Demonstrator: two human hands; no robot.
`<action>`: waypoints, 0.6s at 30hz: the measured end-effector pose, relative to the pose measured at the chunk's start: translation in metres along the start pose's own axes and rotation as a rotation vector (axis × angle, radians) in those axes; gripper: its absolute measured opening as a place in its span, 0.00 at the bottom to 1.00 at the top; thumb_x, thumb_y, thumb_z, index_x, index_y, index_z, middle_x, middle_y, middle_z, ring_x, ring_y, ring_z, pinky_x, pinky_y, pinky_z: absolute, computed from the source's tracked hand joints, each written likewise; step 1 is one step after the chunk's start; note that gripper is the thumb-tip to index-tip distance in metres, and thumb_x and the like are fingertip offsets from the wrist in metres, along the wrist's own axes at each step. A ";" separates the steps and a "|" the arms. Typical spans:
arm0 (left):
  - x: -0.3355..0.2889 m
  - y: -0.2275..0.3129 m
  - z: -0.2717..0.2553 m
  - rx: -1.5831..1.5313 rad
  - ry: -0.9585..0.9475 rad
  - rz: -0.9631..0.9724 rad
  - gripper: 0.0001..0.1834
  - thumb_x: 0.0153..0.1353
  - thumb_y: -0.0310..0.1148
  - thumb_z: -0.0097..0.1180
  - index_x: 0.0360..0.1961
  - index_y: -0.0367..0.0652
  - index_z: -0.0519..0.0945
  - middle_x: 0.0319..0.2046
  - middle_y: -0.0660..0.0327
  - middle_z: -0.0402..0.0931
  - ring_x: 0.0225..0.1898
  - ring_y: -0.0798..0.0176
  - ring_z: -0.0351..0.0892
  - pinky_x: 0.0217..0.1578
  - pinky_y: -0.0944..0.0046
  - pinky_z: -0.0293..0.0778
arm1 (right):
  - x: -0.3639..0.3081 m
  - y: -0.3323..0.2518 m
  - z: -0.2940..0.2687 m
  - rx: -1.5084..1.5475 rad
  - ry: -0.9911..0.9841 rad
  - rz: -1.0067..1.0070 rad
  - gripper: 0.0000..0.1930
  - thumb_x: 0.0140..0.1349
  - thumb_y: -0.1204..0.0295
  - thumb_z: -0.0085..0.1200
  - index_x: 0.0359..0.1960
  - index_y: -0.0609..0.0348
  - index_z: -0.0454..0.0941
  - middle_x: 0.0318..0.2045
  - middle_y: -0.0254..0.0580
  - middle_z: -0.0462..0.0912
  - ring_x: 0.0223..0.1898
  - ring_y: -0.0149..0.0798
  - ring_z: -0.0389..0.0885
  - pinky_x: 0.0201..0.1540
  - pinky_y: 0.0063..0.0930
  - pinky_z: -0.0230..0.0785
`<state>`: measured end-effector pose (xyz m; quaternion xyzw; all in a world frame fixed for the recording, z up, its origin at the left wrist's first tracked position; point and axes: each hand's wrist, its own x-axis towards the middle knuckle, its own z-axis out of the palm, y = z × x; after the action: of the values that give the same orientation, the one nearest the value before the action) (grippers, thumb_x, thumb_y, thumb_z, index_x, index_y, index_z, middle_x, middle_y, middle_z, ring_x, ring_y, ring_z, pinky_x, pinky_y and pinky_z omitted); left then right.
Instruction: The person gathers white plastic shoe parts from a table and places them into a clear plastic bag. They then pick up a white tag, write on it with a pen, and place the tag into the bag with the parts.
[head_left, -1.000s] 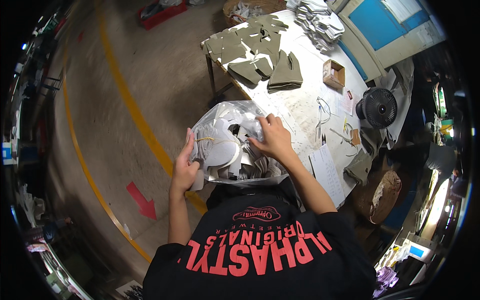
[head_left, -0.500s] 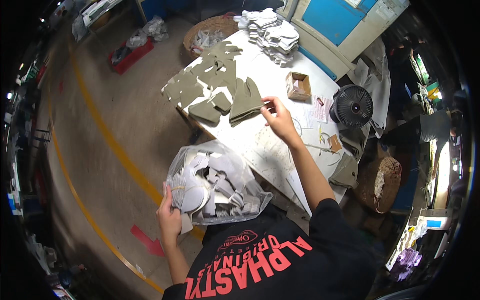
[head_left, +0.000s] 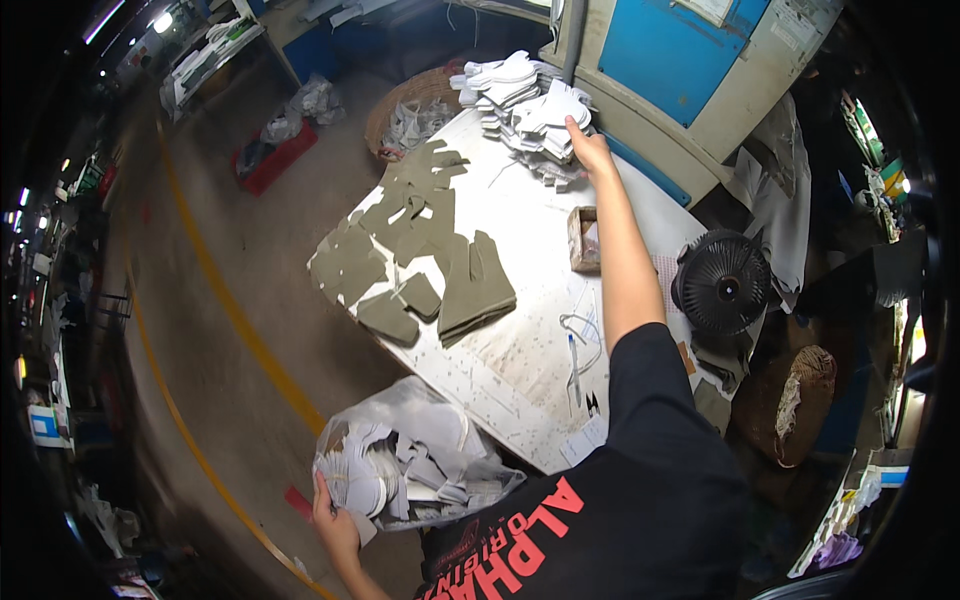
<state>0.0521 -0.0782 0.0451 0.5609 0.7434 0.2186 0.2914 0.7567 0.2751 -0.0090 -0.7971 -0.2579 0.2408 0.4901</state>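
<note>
My right arm stretches across the white table (head_left: 540,350) to a pile of white cut-out pieces (head_left: 510,95) at its far end. There my right hand (head_left: 590,150) is closed at the pile's right edge, thumb on top and the other fingers hidden. Lower left, a clear plastic bag (head_left: 415,405) full of similar white pieces (head_left: 360,480) rests against my front. My left hand (head_left: 336,518) is closed on the bag's left side. Olive-green cut-out pieces (head_left: 410,225) spread over the table's left part, with a small stack (head_left: 478,290) of them nearest the middle.
A small open box (head_left: 583,240) and a black fan (head_left: 725,285) stand on the right of the table, with a pen (head_left: 574,370) nearer me. Behind are a wicker basket (head_left: 385,110) and a blue-and-cream cabinet (head_left: 660,60). A red bin (head_left: 275,160) sits on the floor.
My right hand has moved from beside the olive stack to the white pile at the far end. My left hand stays at the bag. The whole view has shifted.
</note>
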 end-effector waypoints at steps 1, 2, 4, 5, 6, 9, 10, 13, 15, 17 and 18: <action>0.000 0.002 0.002 0.003 0.009 0.015 0.45 0.47 0.10 0.41 0.72 0.40 0.71 0.67 0.41 0.74 0.67 0.41 0.75 0.67 0.55 0.68 | 0.015 0.002 0.005 0.069 -0.023 0.002 0.54 0.60 0.32 0.60 0.73 0.70 0.66 0.70 0.61 0.71 0.73 0.52 0.69 0.70 0.41 0.64; -0.001 0.003 0.003 0.014 0.015 0.005 0.45 0.47 0.10 0.41 0.72 0.40 0.71 0.67 0.41 0.75 0.67 0.41 0.76 0.67 0.55 0.68 | 0.029 0.002 0.011 0.133 -0.065 -0.071 0.51 0.61 0.34 0.61 0.74 0.63 0.67 0.71 0.55 0.72 0.74 0.48 0.67 0.72 0.40 0.62; -0.001 0.007 0.004 0.056 0.031 -0.014 0.45 0.47 0.09 0.40 0.72 0.40 0.72 0.66 0.41 0.75 0.67 0.42 0.76 0.67 0.55 0.68 | 0.045 0.001 0.032 0.061 0.015 -0.063 0.48 0.61 0.37 0.63 0.73 0.62 0.69 0.71 0.54 0.72 0.73 0.47 0.68 0.72 0.37 0.61; -0.001 0.009 0.005 0.085 0.038 -0.022 0.45 0.47 0.09 0.40 0.72 0.40 0.72 0.66 0.41 0.75 0.68 0.43 0.75 0.68 0.55 0.67 | 0.047 0.003 0.037 0.077 0.057 -0.017 0.47 0.60 0.40 0.66 0.72 0.62 0.70 0.70 0.53 0.73 0.73 0.46 0.69 0.72 0.36 0.62; -0.002 0.010 0.006 0.111 0.045 -0.018 0.45 0.47 0.09 0.40 0.72 0.39 0.72 0.66 0.41 0.75 0.68 0.43 0.75 0.68 0.55 0.67 | 0.047 0.004 0.040 0.095 0.099 0.029 0.46 0.59 0.42 0.68 0.72 0.62 0.71 0.70 0.52 0.74 0.72 0.46 0.70 0.71 0.35 0.63; -0.001 0.011 0.010 0.032 0.064 -0.061 0.44 0.48 0.09 0.40 0.71 0.37 0.72 0.67 0.39 0.74 0.69 0.44 0.75 0.68 0.55 0.67 | 0.030 0.011 0.039 0.242 0.193 0.114 0.44 0.59 0.50 0.72 0.69 0.68 0.72 0.67 0.53 0.76 0.68 0.44 0.74 0.68 0.33 0.67; -0.002 0.010 0.011 0.031 0.071 -0.052 0.44 0.48 0.09 0.40 0.71 0.37 0.72 0.67 0.39 0.74 0.69 0.43 0.74 0.68 0.55 0.67 | 0.021 0.016 0.035 0.448 0.149 -0.032 0.43 0.59 0.52 0.73 0.67 0.72 0.72 0.66 0.55 0.76 0.66 0.44 0.75 0.65 0.34 0.69; -0.002 0.008 0.012 0.036 0.076 -0.051 0.43 0.48 0.09 0.40 0.71 0.35 0.72 0.66 0.38 0.74 0.69 0.43 0.74 0.68 0.55 0.67 | 0.000 0.032 0.014 0.926 -0.029 0.067 0.36 0.63 0.57 0.71 0.65 0.69 0.74 0.60 0.48 0.81 0.61 0.40 0.80 0.59 0.34 0.74; 0.000 0.008 0.012 0.040 0.071 -0.056 0.43 0.48 0.09 0.40 0.71 0.34 0.71 0.66 0.38 0.74 0.69 0.43 0.74 0.68 0.55 0.67 | -0.010 0.047 0.002 1.127 -0.048 0.077 0.34 0.64 0.55 0.69 0.65 0.63 0.75 0.59 0.42 0.82 0.58 0.43 0.80 0.61 0.36 0.73; 0.000 0.008 0.010 0.056 0.057 -0.033 0.43 0.48 0.09 0.40 0.71 0.35 0.72 0.66 0.38 0.74 0.69 0.43 0.74 0.68 0.55 0.67 | -0.020 0.063 -0.008 1.327 -0.037 0.091 0.33 0.65 0.55 0.66 0.66 0.61 0.73 0.59 0.42 0.81 0.59 0.46 0.79 0.62 0.43 0.70; -0.001 0.009 0.009 0.073 0.062 -0.011 0.43 0.48 0.09 0.40 0.71 0.35 0.72 0.66 0.38 0.74 0.69 0.43 0.74 0.68 0.55 0.67 | -0.024 0.069 -0.014 1.438 -0.099 0.154 0.33 0.63 0.55 0.65 0.69 0.49 0.73 0.63 0.39 0.79 0.62 0.49 0.76 0.66 0.52 0.65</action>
<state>0.0650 -0.0766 0.0443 0.5601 0.7625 0.2072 0.2490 0.7596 0.2238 -0.0628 -0.2816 -0.0007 0.4205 0.8625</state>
